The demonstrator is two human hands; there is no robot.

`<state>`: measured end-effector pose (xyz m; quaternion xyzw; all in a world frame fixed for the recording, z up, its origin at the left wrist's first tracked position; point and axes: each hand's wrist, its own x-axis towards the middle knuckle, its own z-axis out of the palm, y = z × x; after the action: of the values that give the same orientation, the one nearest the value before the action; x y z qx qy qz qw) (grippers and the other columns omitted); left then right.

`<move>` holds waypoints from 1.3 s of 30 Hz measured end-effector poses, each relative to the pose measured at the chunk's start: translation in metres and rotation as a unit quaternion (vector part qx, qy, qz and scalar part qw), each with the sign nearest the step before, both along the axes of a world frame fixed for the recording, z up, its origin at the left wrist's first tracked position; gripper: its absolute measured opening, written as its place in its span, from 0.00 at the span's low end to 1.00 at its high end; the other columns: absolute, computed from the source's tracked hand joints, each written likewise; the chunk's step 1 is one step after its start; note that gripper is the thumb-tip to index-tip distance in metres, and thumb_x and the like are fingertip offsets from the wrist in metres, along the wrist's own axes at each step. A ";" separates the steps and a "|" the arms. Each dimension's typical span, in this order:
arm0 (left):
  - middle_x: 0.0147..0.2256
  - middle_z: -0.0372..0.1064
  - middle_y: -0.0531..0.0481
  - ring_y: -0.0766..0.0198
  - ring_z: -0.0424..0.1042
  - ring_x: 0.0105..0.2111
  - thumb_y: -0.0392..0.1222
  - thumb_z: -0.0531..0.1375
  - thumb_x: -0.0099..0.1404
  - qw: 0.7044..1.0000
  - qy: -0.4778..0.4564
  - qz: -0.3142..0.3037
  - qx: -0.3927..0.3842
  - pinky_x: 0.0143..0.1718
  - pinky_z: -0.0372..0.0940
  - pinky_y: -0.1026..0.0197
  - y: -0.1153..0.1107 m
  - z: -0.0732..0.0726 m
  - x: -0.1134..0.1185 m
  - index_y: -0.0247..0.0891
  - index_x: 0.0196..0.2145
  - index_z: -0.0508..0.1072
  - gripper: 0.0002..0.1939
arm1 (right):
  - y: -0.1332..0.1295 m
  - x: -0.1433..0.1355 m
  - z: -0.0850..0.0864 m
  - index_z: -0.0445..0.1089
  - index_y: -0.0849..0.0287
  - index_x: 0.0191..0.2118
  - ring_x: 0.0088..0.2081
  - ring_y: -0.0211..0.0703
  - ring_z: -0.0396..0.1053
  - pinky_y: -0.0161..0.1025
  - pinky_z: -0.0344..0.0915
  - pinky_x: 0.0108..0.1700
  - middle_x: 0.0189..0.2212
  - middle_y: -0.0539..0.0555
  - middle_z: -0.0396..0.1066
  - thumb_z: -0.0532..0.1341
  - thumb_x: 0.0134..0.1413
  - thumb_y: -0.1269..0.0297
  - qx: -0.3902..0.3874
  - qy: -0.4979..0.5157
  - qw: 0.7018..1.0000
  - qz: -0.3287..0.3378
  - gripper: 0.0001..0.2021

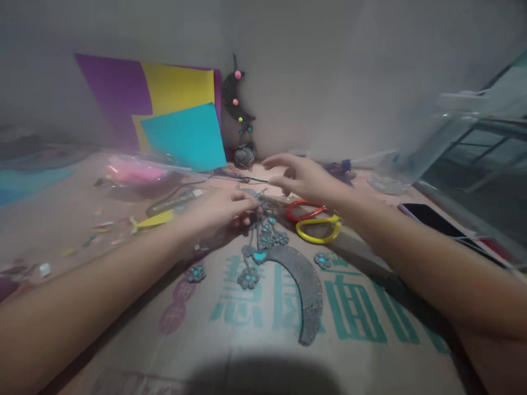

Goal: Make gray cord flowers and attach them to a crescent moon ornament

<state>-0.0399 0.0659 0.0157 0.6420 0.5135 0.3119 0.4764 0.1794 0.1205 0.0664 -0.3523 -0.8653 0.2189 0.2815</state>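
My left hand (230, 211) is closed at the finger ends on a thin grey cord (252, 233), partly hidden by the fingers. From the cords hang grey paw-shaped pieces with turquoise spots (248, 278) and a turquoise heart (260, 256). A grey crescent moon (302, 288) lies flat just below, touching the heart piece. My right hand (298, 175) hovers farther back, thumb and fingers apart with nothing visible between them. Beneath its wrist lie scissors with red and yellow handles (318, 231). Behind the hands sits a ball of grey yarn (245, 156).
Colored sheets (185, 137) lean on the wall beside a dark crescent with pompoms (233, 96). A pink item in clear plastic (138, 170) and paper scraps (96, 230) lie left. A phone (432, 219) and a clear plastic container (395, 173) are right.
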 end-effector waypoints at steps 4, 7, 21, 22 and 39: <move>0.35 0.77 0.44 0.72 0.67 0.21 0.44 0.63 0.64 0.990 -0.116 0.026 -0.068 0.21 0.60 0.68 -0.010 0.019 0.012 0.34 0.32 0.72 0.09 | -0.021 0.048 0.025 0.72 0.62 0.51 0.25 0.36 0.68 0.37 0.65 0.32 0.36 0.57 0.76 0.57 0.64 0.63 -0.042 -0.006 0.990 -0.136 0.14; 0.32 0.75 0.47 0.73 0.68 0.22 0.39 0.62 0.64 0.984 -0.153 0.032 -0.085 0.25 0.64 0.68 -0.019 0.033 0.020 0.33 0.29 0.69 0.08 | -0.034 0.079 0.022 0.75 0.62 0.43 0.28 0.40 0.69 0.38 0.65 0.33 0.31 0.57 0.75 0.56 0.63 0.67 -0.057 -0.087 0.976 -0.193 0.11; 0.22 0.69 0.53 0.65 0.68 0.23 0.54 0.61 0.66 0.986 0.042 -0.119 0.109 0.25 0.60 0.63 -0.035 0.068 -0.007 0.38 0.27 0.72 0.17 | -0.073 0.126 -0.023 0.76 0.57 0.42 0.34 0.46 0.71 0.38 0.60 0.34 0.36 0.57 0.77 0.59 0.60 0.55 0.021 -0.272 0.935 -0.227 0.14; 0.22 0.69 0.52 0.65 0.68 0.23 0.54 0.61 0.65 0.986 0.051 -0.115 0.112 0.25 0.60 0.63 -0.034 0.069 -0.008 0.39 0.27 0.72 0.17 | -0.080 0.127 -0.020 0.76 0.56 0.41 0.33 0.45 0.71 0.38 0.60 0.34 0.34 0.55 0.77 0.59 0.60 0.55 0.006 -0.273 0.942 -0.196 0.13; 0.18 0.67 0.51 0.68 0.62 0.17 0.52 0.65 0.60 0.985 0.073 -0.152 0.040 0.20 0.57 0.65 -0.044 0.090 -0.027 0.38 0.26 0.74 0.15 | -0.041 0.067 -0.010 0.75 0.52 0.55 0.30 0.43 0.71 0.36 0.55 0.30 0.39 0.55 0.79 0.60 0.54 0.66 -0.027 -0.407 0.909 -0.088 0.21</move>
<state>-0.0666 0.0219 0.1058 0.7520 0.4304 0.2084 0.4537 0.2462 0.0796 0.0561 -0.4927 -0.8641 0.0544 -0.0871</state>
